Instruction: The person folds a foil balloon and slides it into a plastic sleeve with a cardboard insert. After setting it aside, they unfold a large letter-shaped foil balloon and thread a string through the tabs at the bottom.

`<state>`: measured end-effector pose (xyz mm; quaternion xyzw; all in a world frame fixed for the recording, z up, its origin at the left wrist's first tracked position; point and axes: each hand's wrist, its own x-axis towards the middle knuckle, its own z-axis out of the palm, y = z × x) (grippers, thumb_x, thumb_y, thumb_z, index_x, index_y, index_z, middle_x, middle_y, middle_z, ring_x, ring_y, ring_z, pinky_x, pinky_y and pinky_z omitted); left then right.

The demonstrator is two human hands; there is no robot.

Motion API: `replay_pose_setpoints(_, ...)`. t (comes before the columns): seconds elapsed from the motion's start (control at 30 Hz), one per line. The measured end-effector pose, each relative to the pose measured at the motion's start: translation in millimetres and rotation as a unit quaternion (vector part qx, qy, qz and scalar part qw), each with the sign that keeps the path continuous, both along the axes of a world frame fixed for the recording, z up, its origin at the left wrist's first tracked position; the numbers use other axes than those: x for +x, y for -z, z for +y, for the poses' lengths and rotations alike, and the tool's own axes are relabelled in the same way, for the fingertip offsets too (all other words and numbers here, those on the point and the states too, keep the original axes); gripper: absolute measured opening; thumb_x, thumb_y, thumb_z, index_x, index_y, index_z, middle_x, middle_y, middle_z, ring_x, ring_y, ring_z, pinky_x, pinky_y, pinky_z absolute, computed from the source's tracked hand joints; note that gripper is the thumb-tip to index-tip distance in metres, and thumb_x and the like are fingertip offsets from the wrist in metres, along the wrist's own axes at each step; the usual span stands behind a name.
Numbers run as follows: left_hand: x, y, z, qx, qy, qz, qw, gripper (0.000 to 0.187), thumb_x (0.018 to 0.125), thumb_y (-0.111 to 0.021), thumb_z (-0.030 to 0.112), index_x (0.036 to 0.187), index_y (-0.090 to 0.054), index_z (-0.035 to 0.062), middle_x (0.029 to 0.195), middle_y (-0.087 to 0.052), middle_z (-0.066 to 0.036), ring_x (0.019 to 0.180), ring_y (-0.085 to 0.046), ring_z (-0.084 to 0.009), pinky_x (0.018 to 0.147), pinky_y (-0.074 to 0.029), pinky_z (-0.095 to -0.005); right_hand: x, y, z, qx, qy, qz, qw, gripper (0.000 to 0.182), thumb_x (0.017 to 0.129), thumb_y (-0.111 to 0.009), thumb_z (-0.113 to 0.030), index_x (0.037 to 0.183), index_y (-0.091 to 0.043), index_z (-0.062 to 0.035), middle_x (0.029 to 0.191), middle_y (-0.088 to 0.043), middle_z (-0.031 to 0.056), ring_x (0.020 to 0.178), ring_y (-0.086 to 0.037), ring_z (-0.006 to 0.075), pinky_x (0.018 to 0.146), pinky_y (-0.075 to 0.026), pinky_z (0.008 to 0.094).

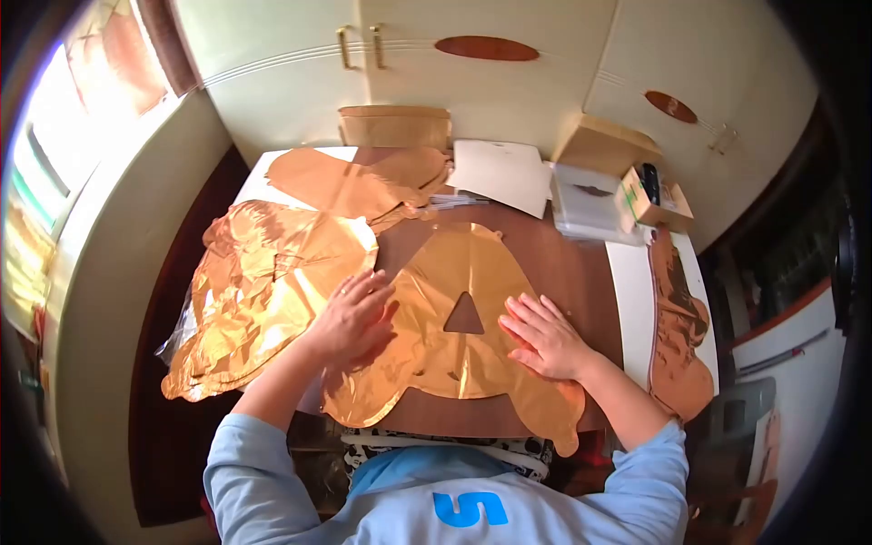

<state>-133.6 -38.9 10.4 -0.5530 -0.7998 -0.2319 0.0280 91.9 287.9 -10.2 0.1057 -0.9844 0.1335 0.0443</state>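
A flat, gold foil balloon shaped like the letter A (436, 282) lies on the brown tabletop in front of me, its two legs toward my body. My left hand (356, 313) rests at its left edge, fingers stretched out and nothing gripped. On the balloon's right side lies my right hand (545, 336), flat with the fingers spread. Just left of my left hand is a heap of crinkled gold foil balloons (263, 291). Behind that heap, more flat foil balloons (354, 182) are spread out.
White sheets (500, 173) and thin pale strips (457, 201) lie at the back. A clear plastic box (589, 204) and a small carton (656, 202) with a black object stand back right. Along the right edge lies another foil balloon (679, 336). Cabinets (490, 91) close off the far side.
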Motion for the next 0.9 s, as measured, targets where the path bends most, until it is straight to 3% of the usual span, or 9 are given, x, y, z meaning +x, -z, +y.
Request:
replay_pose_setpoints(0.13,18,1,20,-0.082,0.055,0.023,0.995,0.067,0.084,-0.067,0.040,0.139,-0.050,0.0081,0.148,-0.043,-0.018,0.141,-0.034,-0.0364,0.115,-0.026,-0.0502,2,-3,14,-0.070,0.026,0.034,0.997,0.052,0.091,-0.064,-0.035,0.136,-0.054,-0.0115,0.145,-0.048,0.0141,0.138,-0.038,0.0342,0.116,-0.025,0.0516)
replay_pose_setpoints(0.23,11,6,21,-0.072,0.044,-0.004,0.996,0.069,0.082,-0.068,0.042,0.139,-0.050,0.0082,0.148,-0.042,-0.017,0.141,-0.034,-0.0362,0.115,-0.026,-0.0516,6,-6,49,-0.168,0.076,0.086,0.979,0.033,0.089,-0.068,-0.026,0.117,-0.067,-0.0085,0.129,-0.062,0.0125,0.123,-0.054,0.0322,0.107,-0.039,0.0463)
replay_pose_setpoints(0.3,14,2,23,-0.073,0.043,-0.002,0.996,0.067,0.082,-0.068,0.041,0.137,-0.051,0.0075,0.146,-0.044,-0.017,0.139,-0.035,-0.0372,0.114,-0.026,-0.0522,-7,-16,76,-0.198,0.158,0.119,0.960,0.012,0.086,-0.071,-0.018,0.086,-0.069,-0.0059,0.103,-0.069,0.0105,0.093,-0.065,0.0282,0.081,-0.053,0.0370)
replay_pose_setpoints(0.37,16,-2,27,-0.069,0.051,-0.004,0.996,0.065,0.082,-0.068,0.041,0.135,-0.052,0.0068,0.144,-0.046,-0.017,0.137,-0.037,-0.0381,0.114,-0.027,-0.0528,-29,-33,94,-0.202,0.312,0.045,0.927,0.020,0.085,-0.073,-0.023,0.087,-0.067,-0.0044,0.100,-0.067,0.0129,0.091,-0.065,0.0286,0.078,-0.053,0.0362)
replay_pose_setpoints(0.5,10,2,48,-0.034,0.070,0.016,0.997,0.062,0.081,-0.070,0.039,0.131,-0.055,0.0062,0.139,-0.049,-0.016,0.134,-0.040,-0.0383,0.112,-0.029,-0.0538,-107,-44,95,-0.034,0.359,0.085,0.929,0.068,0.074,-0.080,-0.048,0.118,-0.056,-0.0019,0.111,-0.065,0.0185,0.104,-0.064,0.0302,0.087,-0.050,0.0398)
replay_pose_setpoints(0.6,15,0,57,-0.041,0.066,0.041,0.996,0.059,0.080,-0.071,0.037,0.129,-0.057,0.0072,0.139,-0.049,-0.016,0.133,-0.041,-0.0377,0.111,-0.031,-0.0541,-167,-53,97,0.023,0.415,-0.032,0.909,0.093,0.069,-0.083,-0.046,0.141,-0.040,-0.0050,0.128,-0.060,0.0189,0.116,-0.058,0.0361,0.099,-0.045,0.0434)
replay_pose_setpoints(0.73,20,-1,55,-0.027,0.064,0.030,0.997,0.056,0.081,-0.071,0.036,0.128,-0.057,0.0079,0.139,-0.049,-0.016,0.132,-0.042,-0.0378,0.110,-0.033,-0.0535,-209,-50,134,0.006,0.375,-0.069,0.924,0.086,0.070,-0.082,-0.036,0.141,-0.042,-0.0077,0.127,-0.062,0.0165,0.119,-0.058,0.0320,0.099,-0.045,0.0427)
replay_pose_setpoints(0.83,19,-6,57,-0.032,0.074,0.013,0.997,0.056,0.081,-0.072,0.033,0.129,-0.056,0.0084,0.139,-0.049,-0.015,0.132,-0.043,-0.0385,0.109,-0.034,-0.0532,-215,-34,152,0.017,0.332,-0.007,0.943,0.056,0.071,-0.082,-0.034,0.113,-0.057,-0.0078,0.110,-0.068,0.0139,0.104,-0.065,0.0334,0.093,-0.048,0.0472)
replay_pose_setpoints(0.9,19,-9,59,-0.007,0.079,0.023,0.997,0.056,0.079,-0.074,0.032,0.127,-0.058,0.0085,0.137,-0.051,-0.018,0.130,-0.045,-0.0393,0.108,-0.035,-0.0532,-200,-19,152,0.004,0.284,0.136,0.949,0.052,0.076,-0.077,-0.037,0.114,-0.058,-0.0082,0.110,-0.068,0.0136,0.105,-0.064,0.0339,0.090,-0.050,0.0459)
